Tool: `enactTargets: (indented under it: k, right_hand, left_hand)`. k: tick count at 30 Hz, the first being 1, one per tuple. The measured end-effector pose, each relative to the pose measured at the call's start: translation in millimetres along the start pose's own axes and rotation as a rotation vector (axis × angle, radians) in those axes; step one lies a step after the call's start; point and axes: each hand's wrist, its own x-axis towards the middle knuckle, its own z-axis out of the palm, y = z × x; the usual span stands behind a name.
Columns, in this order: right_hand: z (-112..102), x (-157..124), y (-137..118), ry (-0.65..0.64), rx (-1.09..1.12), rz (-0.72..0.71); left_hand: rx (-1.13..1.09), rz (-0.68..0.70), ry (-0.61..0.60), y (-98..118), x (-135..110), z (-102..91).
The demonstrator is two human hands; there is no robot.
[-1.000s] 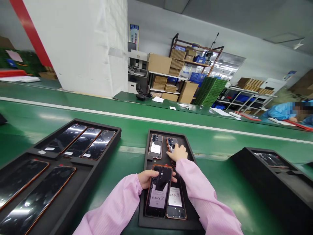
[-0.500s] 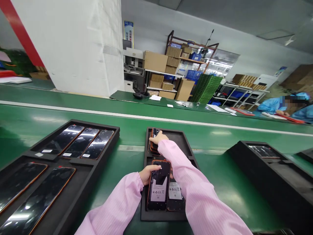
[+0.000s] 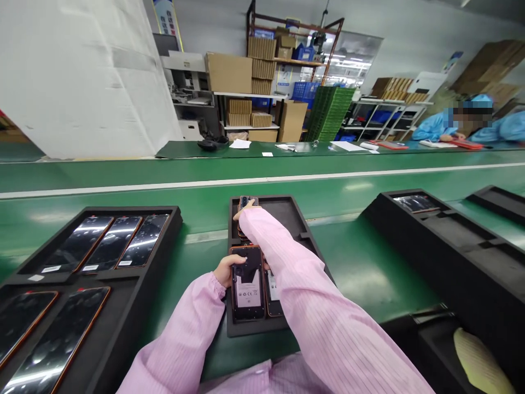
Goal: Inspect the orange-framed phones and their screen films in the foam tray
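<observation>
My left hand [image 3: 226, 268] is closed on the left edge of a smartphone [image 3: 248, 293], thumb on its upper part. This phone has an orange frame and a pale labelled battery showing. It lies at the near left of a black foam tray [image 3: 270, 328]. Beside it a second smartphone [image 3: 274, 293] is partly covered by my right sleeve. Farther forward, my right hand [image 3: 246, 209] grips the upper smartphone [image 3: 249, 201] of a small stack in the tray's far left compartment. Its fingers are partly hidden.
On the left stands a black tray [image 3: 135, 306] with several dark-screened phones. To the right are more black trays [image 3: 443, 257], and a pale yellowish thing [image 3: 484, 361] I cannot make out. Beyond the green belt [image 3: 197, 183], people in blue [image 3: 435, 128] sit at a counter.
My view has turned to the right and shifted. Both hands keep their places at the middle tray, the left on the near phone, the right on the far stack. A pale thing shows at lower right.
</observation>
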Motion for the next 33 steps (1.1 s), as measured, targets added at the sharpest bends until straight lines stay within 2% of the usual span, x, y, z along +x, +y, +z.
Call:
enactTargets:
  k: [3, 6, 9, 12, 16, 19, 23, 28, 33]
  right_hand:
    - [-17.9, -1.9, 10.9, -0.028, 0.141, 0.078]
    - [-43.5, -1.3, 34.0, -0.089, 0.320, 0.043]
    - [-70.5, -6.1, 71.4, -0.192, 0.502, -0.007]
    - [-89.1, -25.6, 122.8, -0.274, 0.656, -0.051]
    - [-89.0, -74.6, 193.4, -0.348, 0.793, -0.081]
    - [-74.9, -109.3, 224.7, -0.376, 0.832, -0.058]
    - [-58.1, -129.6, 229.8, -0.374, 0.815, -0.026]
    - [-55.4, -132.7, 218.9, -0.341, 0.782, -0.046]
    - [-56.3, -133.7, 216.8, -0.387, 0.785, -0.033]
  left_hand:
    - [0.106, -0.004, 0.166, -1.9, 3.6, 1.7]
    - [0.231, 0.018, 0.318, -7.1, 11.6, 4.8]
    - [0.341, 0.052, 0.417, -11.3, 17.8, 9.0]
    - [0.395, 0.061, 0.466, -12.2, 15.1, 16.7]
    - [0.364, -0.034, 0.438, -8.0, -1.7, 35.1]
    - [0.308, -0.139, 0.415, -3.0, -9.9, 50.5]
    - [0.285, -0.196, 0.462, 1.1, -1.2, 60.7]
    - [0.255, -0.204, 0.567, 1.3, 13.1, 57.2]
    - [0.203, -0.112, 0.642, -17.8, 12.1, 72.1]
